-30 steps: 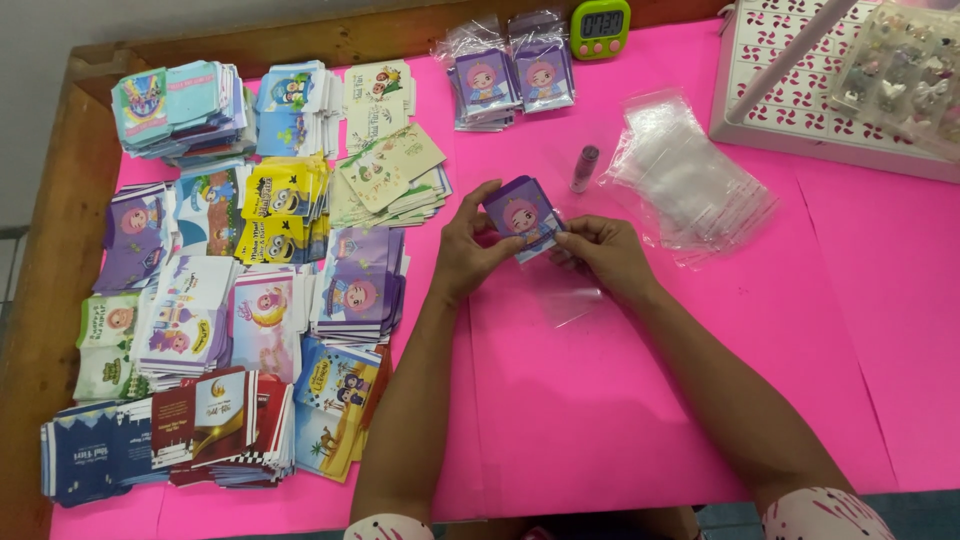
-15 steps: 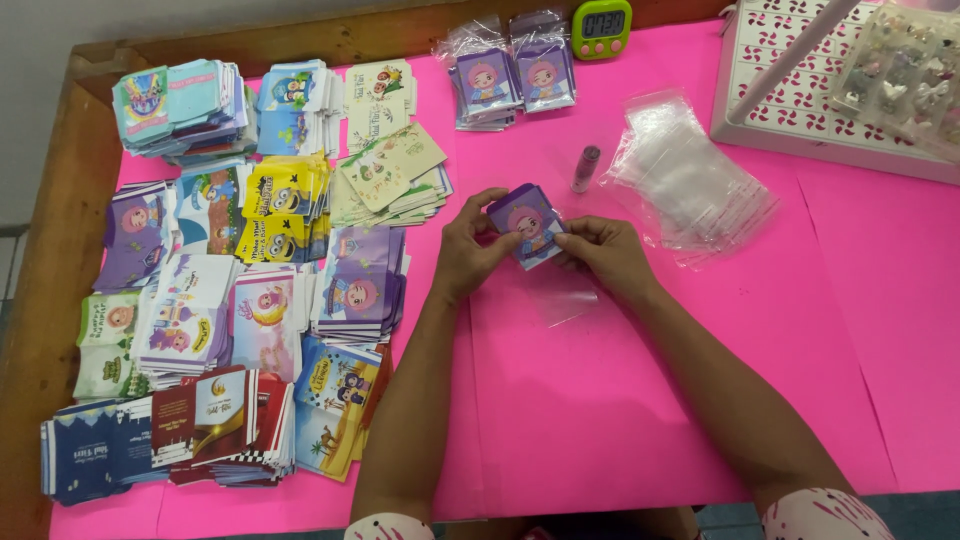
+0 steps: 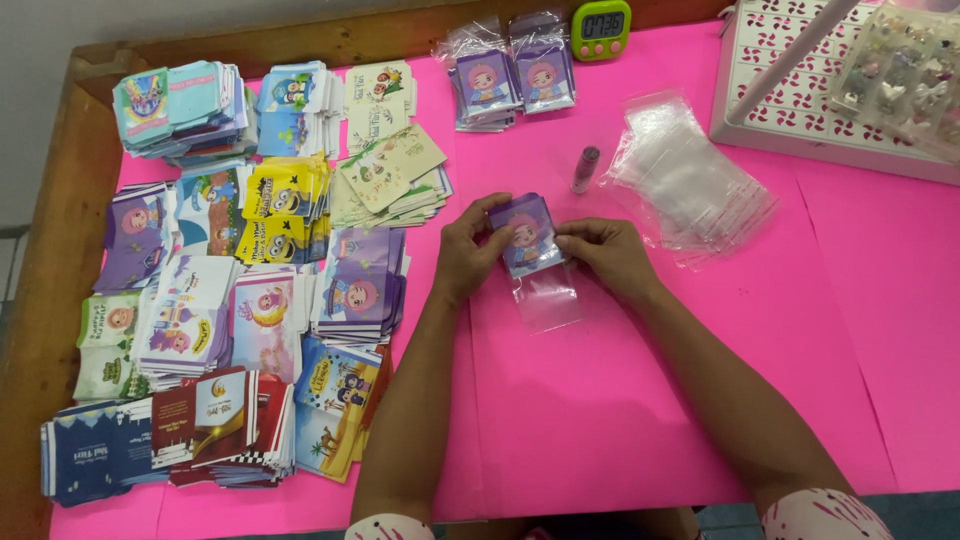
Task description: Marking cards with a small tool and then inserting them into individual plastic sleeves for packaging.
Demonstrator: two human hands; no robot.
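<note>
A: While we are comparing with the frame half a second back, we are seeing almost nothing shifting: the purple card (image 3: pixel 524 232) is sitting a touch lower in the clear sleeve (image 3: pixel 545 290), and both hands are staying put.

B: Agreed. We are logging the left hand (image 3: pixel 468 252) as pinching the card's left edge, thumb on top, fingers curled behind.

A: And we are marking the right hand (image 3: pixel 610 254) as pinching the card's right side together with the sleeve mouth, knuckles up, fingers bent inward.

B: Forearms are coming in from the bottom edge, angling toward each other, wrists hovering just above the pink table (image 3: pixel 620 420).

A: We are placing the card mid-table, tilted, its lower part inside the sleeve, the sleeve's free end lying flat on the pink surface toward the person.

B: Nearby we are noting the pile of empty clear bags (image 3: pixel 690 185) to the right, a small dark tube (image 3: pixel 585 169) just beside it, two bagged purple stacks (image 3: pixel 510 75) up top, and the card stacks (image 3: pixel 250 270) filling the left side.

A: Green timer (image 3: pixel 601 27) is standing at the far edge.
</note>
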